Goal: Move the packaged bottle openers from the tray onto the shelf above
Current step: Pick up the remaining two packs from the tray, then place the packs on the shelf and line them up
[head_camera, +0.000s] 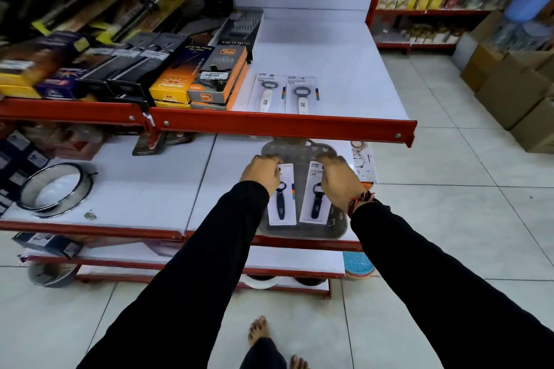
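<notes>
Left hand (261, 172) gripping top of one dark opener pack (281, 199); right hand (340, 181) gripping top of other dark pack (315, 198). Both packs side by side in grey tray (302, 231) on lower shelf. Two white opener packs (284, 94) already flat on shelf above (344, 75), beside lighter boxes (220, 78).

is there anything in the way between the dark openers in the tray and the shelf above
Yes: the upper shelf's red front lip overhangs the far end of the tray, so both dark openers must come out toward the person first. Bare shelf space lies beside the white openers.
</notes>
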The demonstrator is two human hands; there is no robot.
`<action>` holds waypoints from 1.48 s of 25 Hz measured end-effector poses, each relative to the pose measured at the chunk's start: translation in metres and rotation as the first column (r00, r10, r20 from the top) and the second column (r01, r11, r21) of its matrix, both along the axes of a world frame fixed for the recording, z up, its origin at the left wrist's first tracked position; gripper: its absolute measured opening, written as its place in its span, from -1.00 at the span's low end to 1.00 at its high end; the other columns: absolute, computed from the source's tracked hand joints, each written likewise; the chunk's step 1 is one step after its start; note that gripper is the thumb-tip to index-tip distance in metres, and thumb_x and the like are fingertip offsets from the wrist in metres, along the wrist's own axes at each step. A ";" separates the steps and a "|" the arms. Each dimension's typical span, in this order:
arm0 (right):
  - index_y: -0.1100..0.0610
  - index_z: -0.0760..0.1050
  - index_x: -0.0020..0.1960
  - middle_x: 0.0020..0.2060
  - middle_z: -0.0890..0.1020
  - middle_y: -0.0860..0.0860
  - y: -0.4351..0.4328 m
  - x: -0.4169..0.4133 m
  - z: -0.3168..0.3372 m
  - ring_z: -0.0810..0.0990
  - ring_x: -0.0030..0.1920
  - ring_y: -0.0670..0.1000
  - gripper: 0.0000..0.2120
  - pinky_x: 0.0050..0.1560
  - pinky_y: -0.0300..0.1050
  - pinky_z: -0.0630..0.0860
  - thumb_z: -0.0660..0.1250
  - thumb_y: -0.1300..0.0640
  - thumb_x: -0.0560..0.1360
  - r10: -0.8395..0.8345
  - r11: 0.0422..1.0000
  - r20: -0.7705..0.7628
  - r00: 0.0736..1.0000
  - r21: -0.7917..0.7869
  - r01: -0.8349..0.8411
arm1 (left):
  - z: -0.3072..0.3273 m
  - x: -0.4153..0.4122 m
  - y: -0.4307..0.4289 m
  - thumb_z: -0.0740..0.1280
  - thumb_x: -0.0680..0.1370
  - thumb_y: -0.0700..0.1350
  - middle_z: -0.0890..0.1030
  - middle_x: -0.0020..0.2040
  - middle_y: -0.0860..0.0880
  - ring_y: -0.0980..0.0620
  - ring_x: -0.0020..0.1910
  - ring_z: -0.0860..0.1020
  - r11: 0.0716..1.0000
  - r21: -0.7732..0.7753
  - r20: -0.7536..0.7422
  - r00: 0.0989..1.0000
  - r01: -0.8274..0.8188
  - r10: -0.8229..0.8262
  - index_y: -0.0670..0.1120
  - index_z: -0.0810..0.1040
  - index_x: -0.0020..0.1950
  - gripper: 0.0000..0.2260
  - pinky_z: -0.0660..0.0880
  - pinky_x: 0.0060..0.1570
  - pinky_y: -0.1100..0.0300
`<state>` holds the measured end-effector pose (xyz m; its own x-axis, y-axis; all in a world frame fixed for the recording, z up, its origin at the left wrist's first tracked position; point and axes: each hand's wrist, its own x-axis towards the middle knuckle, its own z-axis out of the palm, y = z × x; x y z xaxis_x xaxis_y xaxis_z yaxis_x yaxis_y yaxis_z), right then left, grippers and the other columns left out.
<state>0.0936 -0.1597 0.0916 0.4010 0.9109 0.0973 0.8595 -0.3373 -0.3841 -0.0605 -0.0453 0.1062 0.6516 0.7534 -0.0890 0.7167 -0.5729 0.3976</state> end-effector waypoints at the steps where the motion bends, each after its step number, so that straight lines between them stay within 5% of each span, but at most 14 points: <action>1: 0.20 0.41 0.35 0.28 0.51 0.23 -0.007 -0.002 0.009 0.49 0.22 0.25 -0.49 0.15 0.05 0.50 0.11 0.40 0.42 0.004 1.000 0.022 1.000 0.026 -0.005 | 0.010 -0.005 -0.005 0.14 0.62 -0.21 0.63 0.18 -0.20 -0.20 0.19 0.54 1.000 0.028 0.016 1.000 0.005 -0.006 -0.11 0.54 0.26 -0.72 0.54 0.17 -0.01; 11: 0.22 0.45 0.16 0.03 0.59 0.13 -0.071 -0.007 0.121 0.50 0.05 0.15 -0.69 0.00 0.04 0.47 0.05 0.25 0.50 0.036 0.936 0.141 0.989 0.343 -0.083 | 0.140 -0.019 -0.052 0.15 0.60 -0.24 0.64 0.15 -0.15 -0.12 0.03 0.54 0.980 0.165 0.091 0.988 0.110 -0.126 -0.08 0.56 0.22 -0.72 0.44 -0.07 0.11; 19: 0.29 0.49 0.03 -0.17 0.51 0.05 -0.044 0.061 0.233 0.43 -0.15 0.03 -0.75 -0.12 -0.16 0.28 0.06 0.34 0.49 -0.073 0.837 0.137 0.988 0.547 -0.014 | 0.246 0.049 -0.013 0.16 0.52 -0.26 0.62 0.24 -0.16 -0.20 0.25 0.55 0.962 0.253 0.181 0.971 0.106 -0.155 -0.09 0.58 0.24 -0.65 0.49 0.21 0.08; 23: 0.35 0.48 0.03 -0.17 0.59 0.23 0.001 0.113 0.259 0.54 -0.17 0.21 -0.74 -0.17 -0.12 0.32 0.05 0.35 0.48 -0.115 0.888 0.115 0.987 0.458 0.051 | 0.272 0.104 0.017 0.19 0.56 -0.25 0.55 0.36 -0.13 -0.15 0.33 0.51 0.967 0.234 0.135 0.982 0.100 -0.134 -0.12 0.53 0.34 -0.63 0.44 0.24 0.13; 26: 0.36 0.49 0.20 0.02 0.63 0.36 0.031 0.137 0.250 0.61 0.00 0.29 -0.66 -0.10 -0.12 0.39 0.08 0.36 0.49 -0.111 0.947 0.104 0.988 0.313 0.073 | 0.271 0.141 0.034 0.18 0.60 -0.25 0.52 0.39 -0.15 -0.16 0.36 0.50 0.979 0.177 0.031 0.994 0.102 -0.110 -0.19 0.50 0.39 -0.64 0.45 0.33 0.09; 33: 0.28 0.54 0.20 0.16 0.56 0.28 0.072 0.162 0.195 0.54 0.18 0.23 -0.65 0.15 -0.08 0.41 0.13 0.33 0.49 -0.061 0.998 0.032 0.998 0.028 0.060 | 0.212 0.188 0.063 0.19 0.58 -0.23 0.51 0.42 -0.17 -0.18 0.40 0.48 0.986 0.086 -0.116 0.985 0.140 -0.130 -0.21 0.50 0.40 -0.61 0.43 0.40 0.09; 37: 0.23 0.60 0.16 0.13 0.49 0.23 0.071 0.163 0.174 0.52 0.14 0.22 -0.65 0.07 -0.17 0.32 0.15 0.33 0.48 -0.060 0.998 0.024 0.998 -0.028 0.061 | 0.178 0.191 0.064 0.18 0.56 -0.24 0.46 0.39 -0.18 -0.16 0.35 0.48 0.986 0.063 -0.130 0.981 0.154 -0.145 -0.16 0.57 0.33 -0.64 0.44 0.35 0.09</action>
